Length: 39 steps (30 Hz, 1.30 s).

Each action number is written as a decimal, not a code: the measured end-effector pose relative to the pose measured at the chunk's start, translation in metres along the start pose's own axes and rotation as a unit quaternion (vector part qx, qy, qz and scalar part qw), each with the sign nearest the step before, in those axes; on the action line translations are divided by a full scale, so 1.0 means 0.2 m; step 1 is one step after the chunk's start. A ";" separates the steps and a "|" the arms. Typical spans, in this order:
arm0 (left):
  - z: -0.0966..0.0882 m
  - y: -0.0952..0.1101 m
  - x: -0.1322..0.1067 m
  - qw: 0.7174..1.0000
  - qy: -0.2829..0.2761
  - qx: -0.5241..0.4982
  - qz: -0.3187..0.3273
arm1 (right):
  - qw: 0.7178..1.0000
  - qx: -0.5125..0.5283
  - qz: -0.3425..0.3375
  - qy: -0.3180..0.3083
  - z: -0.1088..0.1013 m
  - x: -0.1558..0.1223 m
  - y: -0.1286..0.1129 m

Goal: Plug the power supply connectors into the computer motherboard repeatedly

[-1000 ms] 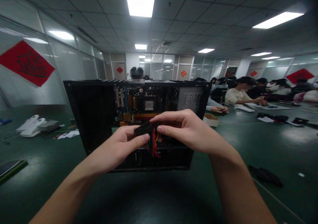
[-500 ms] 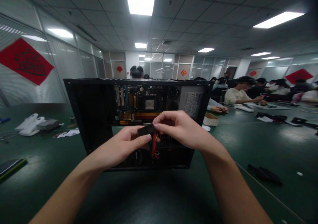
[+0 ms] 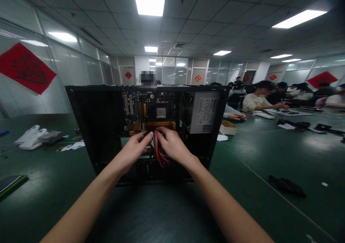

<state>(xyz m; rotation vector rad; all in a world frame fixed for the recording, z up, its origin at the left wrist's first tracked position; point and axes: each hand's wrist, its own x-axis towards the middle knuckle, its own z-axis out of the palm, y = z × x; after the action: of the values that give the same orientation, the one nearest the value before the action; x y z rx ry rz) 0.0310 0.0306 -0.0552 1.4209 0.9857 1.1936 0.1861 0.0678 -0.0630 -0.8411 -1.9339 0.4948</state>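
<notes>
An open black computer case [image 3: 91, 121] lies on the dark green table [image 3: 161, 214] in front of me, showing its motherboard [image 3: 147, 112] and a grey power supply [image 3: 203, 115] at the right. Both my hands are inside the case. My left hand [image 3: 134, 151] and my right hand [image 3: 172, 146] pinch a connector at the end of a bundle of coloured wires [image 3: 159, 153], held against the lower edge of the motherboard. The connector itself is hidden by my fingertips.
White bags and a grey box [image 3: 35, 137] lie at the left, a small cardboard box [image 3: 228, 128] right of the case, a black cable [image 3: 287, 186] at the right. Several people sit at the table's far right [image 3: 258, 99]. Red paper squares hang on the walls.
Both hands have moved forward and down into the case, carrying the black connector and its wires from in front of the case to the motherboard's lower edge.
</notes>
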 end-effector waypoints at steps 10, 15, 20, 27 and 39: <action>0.05 -0.08 0.04 1.000 0.010 0.017 0.021 | 0.986 0.138 0.018 -0.087 -0.01 0.01 0.06; 0.01 0.00 -0.01 0.997 -0.063 -0.007 -0.043 | 0.982 0.178 0.020 -0.051 -0.06 0.02 0.01; -0.09 0.08 -0.02 0.998 -0.053 0.015 0.002 | 0.991 0.126 0.033 0.038 -0.05 0.04 0.05; -0.12 -0.03 0.08 0.992 0.116 -0.049 -0.013 | 0.991 0.053 0.122 0.030 -0.04 0.07 0.22; -0.07 -0.11 0.09 0.997 0.006 0.076 -0.008 | 0.967 -0.219 0.132 -0.019 -0.03 0.04 0.28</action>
<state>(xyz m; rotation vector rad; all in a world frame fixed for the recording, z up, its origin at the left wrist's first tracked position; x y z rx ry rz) 0.0210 0.0545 -0.0744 1.5231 1.1139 1.1361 0.2082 0.1117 -0.0913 -1.3940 -2.0077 0.2361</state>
